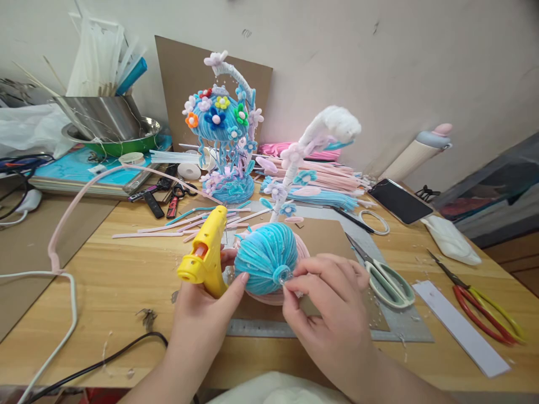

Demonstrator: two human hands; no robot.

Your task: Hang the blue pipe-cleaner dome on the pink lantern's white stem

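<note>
A yellow glue gun [209, 252] is held in my left hand [206, 314], whose thumb also rests against the left side of a blue ribbed fuzzy dome [267, 252]. My right hand [328, 308] pinches a small clear piece [285, 276] at the round blue knob on the dome's near end. Under and around the dome shows a pink fuzzy base [302, 247]. From behind it rises a white curved stem [290, 174] with pastel flowers and leaves. Farther back stands a similar blue jellyfish-like piece [217, 118] with colourful flowers and hanging strands.
Green-handled scissors [389, 283], red-and-yellow-handled pliers [484, 311], a white strip [461, 328] and a phone [400, 200] lie at the right. Pink and blue pipe cleaners [322, 179] are piled behind. A metal pot [105, 118] stands back left; a black cable [105, 362] crosses front left.
</note>
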